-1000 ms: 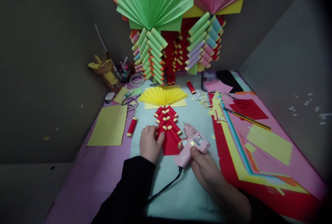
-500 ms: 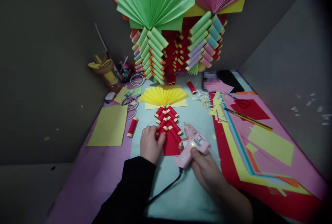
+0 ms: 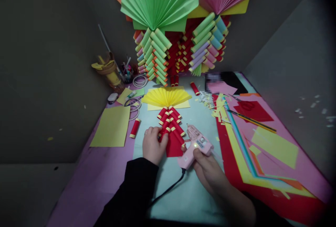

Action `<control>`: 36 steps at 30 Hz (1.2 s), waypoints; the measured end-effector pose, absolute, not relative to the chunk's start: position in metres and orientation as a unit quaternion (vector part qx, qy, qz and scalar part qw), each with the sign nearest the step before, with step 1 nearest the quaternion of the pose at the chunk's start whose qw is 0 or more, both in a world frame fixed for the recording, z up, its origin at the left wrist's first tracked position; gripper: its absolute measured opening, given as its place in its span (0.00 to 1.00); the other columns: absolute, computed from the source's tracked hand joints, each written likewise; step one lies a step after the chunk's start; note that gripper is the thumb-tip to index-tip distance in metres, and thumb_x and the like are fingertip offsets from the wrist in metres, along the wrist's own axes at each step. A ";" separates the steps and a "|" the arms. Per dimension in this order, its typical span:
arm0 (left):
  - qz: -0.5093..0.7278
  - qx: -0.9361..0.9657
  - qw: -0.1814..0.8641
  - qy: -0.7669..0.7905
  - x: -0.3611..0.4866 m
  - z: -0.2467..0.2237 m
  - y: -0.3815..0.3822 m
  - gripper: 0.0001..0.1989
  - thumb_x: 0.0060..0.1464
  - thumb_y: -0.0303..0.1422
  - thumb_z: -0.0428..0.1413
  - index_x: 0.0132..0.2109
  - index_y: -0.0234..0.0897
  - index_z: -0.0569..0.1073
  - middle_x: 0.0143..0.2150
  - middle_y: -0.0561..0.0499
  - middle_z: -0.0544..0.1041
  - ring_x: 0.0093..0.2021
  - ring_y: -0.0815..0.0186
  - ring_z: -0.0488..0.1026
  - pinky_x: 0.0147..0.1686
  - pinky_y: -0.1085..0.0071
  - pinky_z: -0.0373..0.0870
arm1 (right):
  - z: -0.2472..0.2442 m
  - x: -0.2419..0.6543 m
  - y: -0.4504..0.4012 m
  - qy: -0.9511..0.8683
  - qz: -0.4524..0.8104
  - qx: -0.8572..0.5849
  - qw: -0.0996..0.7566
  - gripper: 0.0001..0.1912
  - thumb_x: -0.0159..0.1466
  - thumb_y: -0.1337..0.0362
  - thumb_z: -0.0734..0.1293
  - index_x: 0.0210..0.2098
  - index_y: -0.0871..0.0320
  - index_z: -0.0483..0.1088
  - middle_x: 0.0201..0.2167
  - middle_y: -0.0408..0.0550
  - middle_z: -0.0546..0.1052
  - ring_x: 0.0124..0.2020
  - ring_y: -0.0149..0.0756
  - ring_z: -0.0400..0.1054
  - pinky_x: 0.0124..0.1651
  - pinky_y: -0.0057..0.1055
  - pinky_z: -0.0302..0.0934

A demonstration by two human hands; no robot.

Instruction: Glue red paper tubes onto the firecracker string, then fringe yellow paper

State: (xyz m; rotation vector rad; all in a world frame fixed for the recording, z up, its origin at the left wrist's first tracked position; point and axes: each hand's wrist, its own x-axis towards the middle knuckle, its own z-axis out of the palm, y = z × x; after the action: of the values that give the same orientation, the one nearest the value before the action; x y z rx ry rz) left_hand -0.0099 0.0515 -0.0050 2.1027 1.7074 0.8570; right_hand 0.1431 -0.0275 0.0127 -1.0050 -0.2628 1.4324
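Pink plastic fills the right hand (image 3: 207,167), which is closed around a glue gun (image 3: 201,143) whose tip points away from the person and a little leftward. The left hand (image 3: 154,145) is half curled, thumb and fingertips set against the lower end of the left column of red paper rolls (image 3: 177,128); its fingers hide part of that roll, so I cannot tell whether it is pinched or only pressed.

These rolls, with pale yellow ends, lie in slanted pairs on a red paper strip (image 3: 173,151), its long axis running straight away from the person. The strip lies between the two hands, just right of the left one, which is nearer and touching. The right hand sits farther off, the gun's tip just beside the right column. A bare length of strip shows at the near end.

At the far end spreads a yellow pleated fan (image 3: 166,97). One loose red roll (image 3: 135,128) lies left of the left hand, another (image 3: 194,88) well beyond the gun. Stacked coloured sheets (image 3: 240,171) cover the right side; a green pleated fan (image 3: 159,2) stands out above the far edge.
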 end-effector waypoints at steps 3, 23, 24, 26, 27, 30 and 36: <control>0.302 0.735 0.151 0.588 -0.009 -0.004 0.050 0.08 0.54 0.33 0.55 0.42 0.37 0.70 0.38 0.45 0.72 0.42 0.57 0.68 0.44 0.60 0.67 | 0.015 0.143 -0.027 -0.112 0.625 -0.439 0.635 0.34 0.50 0.54 0.76 0.55 0.51 0.68 0.50 0.51 0.77 0.61 0.50 0.61 0.61 0.50 0.57; 0.290 0.733 0.136 0.600 -0.010 -0.007 0.053 0.04 0.55 0.32 0.54 0.38 0.38 0.70 0.35 0.47 0.71 0.39 0.58 0.68 0.40 0.62 0.66 | 0.019 0.143 -0.026 -0.111 0.627 -0.433 0.638 0.33 0.52 0.55 0.75 0.56 0.50 0.68 0.49 0.50 0.77 0.59 0.49 0.63 0.63 0.50 0.55; 0.288 0.733 0.136 0.600 -0.010 -0.006 0.053 0.04 0.55 0.33 0.54 0.39 0.38 0.70 0.35 0.47 0.71 0.39 0.58 0.68 0.40 0.61 0.66 | 0.019 0.143 -0.026 -0.109 0.625 -0.433 0.640 0.33 0.52 0.55 0.75 0.56 0.50 0.68 0.49 0.50 0.77 0.59 0.49 0.63 0.63 0.51 0.55; 0.286 0.735 0.137 0.600 -0.010 -0.006 0.053 0.04 0.56 0.33 0.54 0.39 0.38 0.70 0.35 0.47 0.71 0.38 0.58 0.68 0.41 0.61 0.66 | 0.019 0.143 -0.026 -0.105 0.624 -0.431 0.644 0.33 0.52 0.56 0.75 0.56 0.49 0.67 0.49 0.50 0.77 0.60 0.49 0.62 0.63 0.51 0.54; 0.287 0.735 0.137 0.599 -0.010 -0.006 0.053 0.04 0.56 0.33 0.54 0.39 0.38 0.70 0.35 0.47 0.71 0.38 0.58 0.68 0.41 0.61 0.66 | 0.019 0.143 -0.026 -0.101 0.623 -0.429 0.646 0.33 0.52 0.56 0.75 0.56 0.49 0.67 0.50 0.50 0.77 0.60 0.49 0.62 0.63 0.51 0.54; 0.291 0.733 0.140 0.599 -0.010 -0.006 0.053 0.04 0.55 0.33 0.54 0.38 0.38 0.70 0.35 0.47 0.71 0.38 0.58 0.68 0.41 0.61 0.66 | 0.019 0.143 -0.026 -0.088 0.620 -0.431 0.650 0.35 0.51 0.56 0.76 0.57 0.48 0.66 0.51 0.50 0.76 0.61 0.49 0.61 0.64 0.52 0.53; 0.285 0.731 0.148 0.603 -0.009 -0.005 0.053 0.05 0.56 0.33 0.54 0.38 0.37 0.70 0.35 0.47 0.71 0.39 0.58 0.67 0.40 0.62 0.66 | 0.019 0.143 -0.026 -0.086 0.630 -0.420 0.647 0.38 0.50 0.55 0.76 0.58 0.49 0.65 0.55 0.50 0.73 0.62 0.50 0.59 0.65 0.51 0.51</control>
State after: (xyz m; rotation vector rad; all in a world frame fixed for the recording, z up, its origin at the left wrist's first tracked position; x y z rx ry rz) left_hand -0.0094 0.0529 -0.0054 2.1013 1.7328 0.8196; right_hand 0.1429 -0.0264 0.0193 -0.9564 -0.1961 1.4341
